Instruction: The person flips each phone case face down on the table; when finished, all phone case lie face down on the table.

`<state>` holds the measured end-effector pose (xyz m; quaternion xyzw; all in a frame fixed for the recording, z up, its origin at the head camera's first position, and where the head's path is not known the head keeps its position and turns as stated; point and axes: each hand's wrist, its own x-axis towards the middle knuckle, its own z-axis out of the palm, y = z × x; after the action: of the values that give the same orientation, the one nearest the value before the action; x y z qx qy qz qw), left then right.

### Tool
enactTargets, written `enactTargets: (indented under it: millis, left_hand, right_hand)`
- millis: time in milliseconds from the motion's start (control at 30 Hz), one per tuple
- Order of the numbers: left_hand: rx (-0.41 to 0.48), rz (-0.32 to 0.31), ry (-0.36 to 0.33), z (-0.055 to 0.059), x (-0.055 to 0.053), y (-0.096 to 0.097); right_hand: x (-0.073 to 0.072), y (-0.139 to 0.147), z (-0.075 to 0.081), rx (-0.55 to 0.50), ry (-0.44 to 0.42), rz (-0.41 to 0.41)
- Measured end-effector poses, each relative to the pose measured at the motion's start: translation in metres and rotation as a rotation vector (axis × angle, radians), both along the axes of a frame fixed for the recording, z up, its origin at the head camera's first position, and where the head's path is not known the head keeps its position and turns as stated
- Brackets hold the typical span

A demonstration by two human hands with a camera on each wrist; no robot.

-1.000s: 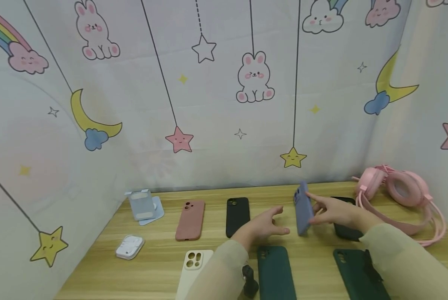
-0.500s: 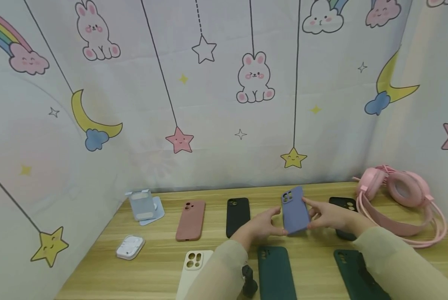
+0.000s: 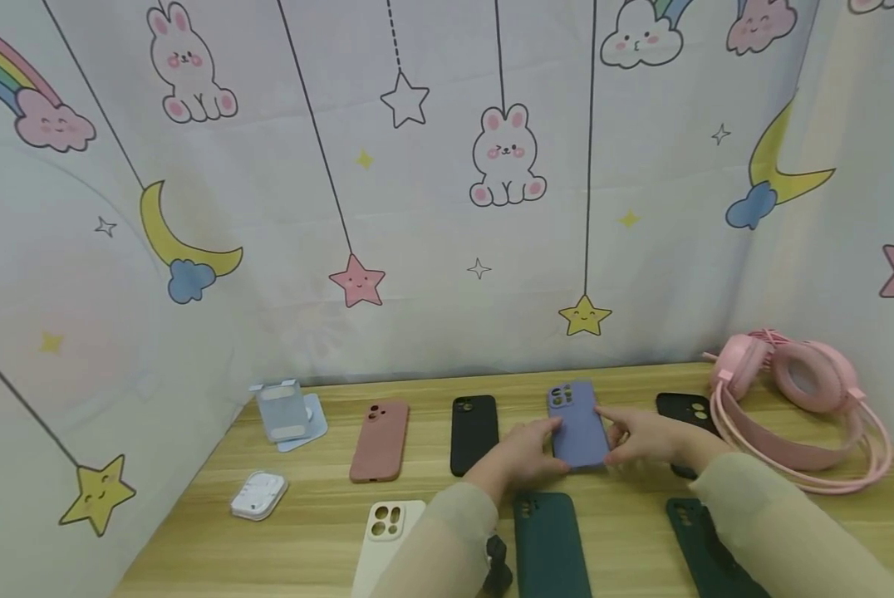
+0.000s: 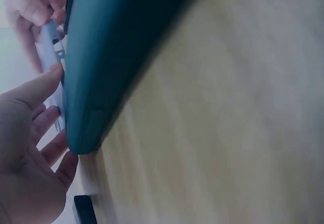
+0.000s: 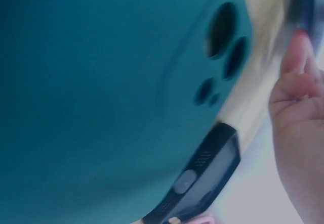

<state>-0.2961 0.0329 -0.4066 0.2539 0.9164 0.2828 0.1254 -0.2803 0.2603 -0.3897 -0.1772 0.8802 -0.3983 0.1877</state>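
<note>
Near the back of the table, a purple phone case (image 3: 580, 428) with camera cut-outs lies between my two hands, its back facing up. My left hand (image 3: 525, 453) holds its left edge, the thumb at the lower corner and fingers along the side. On the opposite edge, my right hand (image 3: 652, 433) pinches it between thumb and fingers. The left wrist view shows the left thumb (image 4: 48, 85) against the case's near end, with the right hand (image 4: 35, 6) at its far side. In the right wrist view the case (image 5: 315, 11) shows only partly, at the fingertips.
Left of the purple case lie a black case (image 3: 474, 433) and a pink case (image 3: 380, 440). Another black case (image 3: 685, 411) and pink headphones (image 3: 798, 399) are at right. In front are a cream case (image 3: 387, 531) and dark green cases (image 3: 552, 544) (image 3: 704, 540). Boxed earphones (image 3: 259, 495) sit left.
The purple case has turned from edge-on to back up, moved slightly left and come down toward the table. My left hand has closed in on its left edge; the right followed leftward.
</note>
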Motion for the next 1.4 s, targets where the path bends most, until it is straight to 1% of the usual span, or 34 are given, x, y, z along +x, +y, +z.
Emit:
enactTargets:
  millis: [133,200,267,333,467,600,767,933,1100,1233,1400]
  left_hand:
    - [-0.095,-0.010,0.100,0.000,0.001,0.000]
    - [-0.150,-0.012,0.151,0.000,0.001,0.000]
    - [-0.188,-0.004,0.184,0.001,0.001,0.001]
    - [-0.211,0.003,0.198,0.002,0.001,0.002]
    - [-0.229,0.007,0.193,0.003,0.001,0.004]
    - [-0.232,0.016,0.174,0.006,0.003,0.004]
    - [-0.235,0.026,0.165,0.005,0.003,0.003]
    - [-0.239,0.025,0.164,0.004,0.001,0.004]
    - [-0.243,0.022,0.169,0.005,0.001,0.005]
    - [-0.246,0.018,0.180,0.006,0.000,0.004]
    - [-0.255,0.014,0.185,0.006,-0.001,0.002]
  right_hand:
    - [0.002,-0.001,-0.005,0.114,0.036,0.000]
    - [0.003,-0.001,-0.005,0.141,0.042,-0.006]
    - [0.003,0.000,-0.004,0.163,0.051,-0.022]
    - [0.004,0.002,-0.002,0.186,0.061,-0.038]
    - [0.009,0.013,0.007,0.231,0.106,-0.045]
    - [0.013,0.030,0.014,0.276,0.159,-0.024]
    - [0.016,0.047,0.011,0.357,0.201,-0.046]
    - [0.020,0.054,0.005,0.419,0.252,-0.070]
    - [0.021,0.054,0.001,0.407,0.270,-0.061]
    - [0.020,0.049,0.000,0.367,0.275,-0.048]
    - [0.019,0.044,0.001,0.345,0.275,-0.033]
